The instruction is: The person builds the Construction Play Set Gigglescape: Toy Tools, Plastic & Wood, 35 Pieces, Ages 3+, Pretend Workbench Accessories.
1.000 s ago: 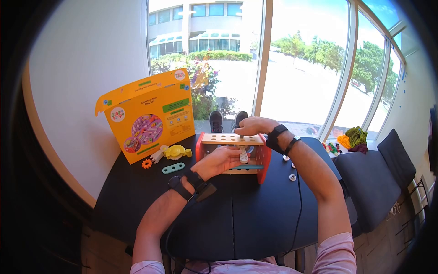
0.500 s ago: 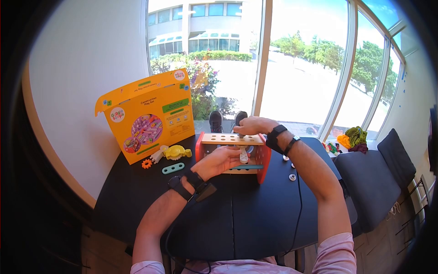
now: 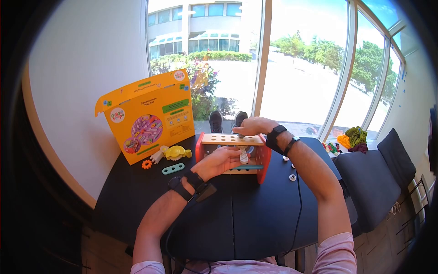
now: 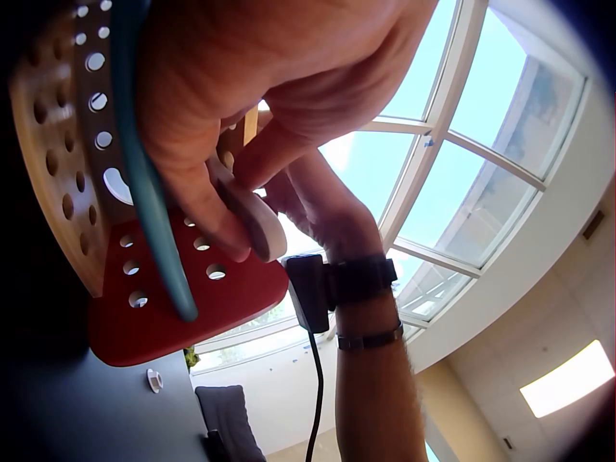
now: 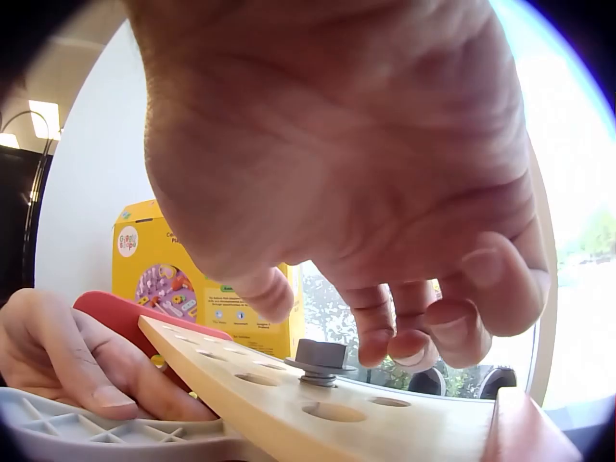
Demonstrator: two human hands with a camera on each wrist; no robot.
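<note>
A wooden toy workbench (image 3: 222, 139) with a holed top board and red end panels (image 3: 263, 160) stands on the black table. My left hand (image 3: 222, 160) reaches in at its front and pinches a light grey plastic piece (image 3: 244, 155) with a ribbed lattice face, just under the top board. A dark grey bolt (image 5: 323, 358) stands upright in a hole of that board, its threads partly showing. Above the bolt hovers my right hand (image 3: 256, 126), thumb (image 5: 265, 295) and loosely bent fingers spread to either side of its head. A teal bar (image 4: 154, 207) crosses the bench's lower front.
Left of the bench lie a teal holed strip (image 3: 173, 168), an orange gear (image 3: 146, 163) and a yellow toy piece (image 3: 177, 152), before a yellow box (image 3: 150, 114). Several white nuts (image 3: 292, 177) lie to the right. A black cable (image 3: 297, 219) runs along the table's right side.
My right fingers shift slightly over the bolt. The left hand and the grey piece stay in place.
</note>
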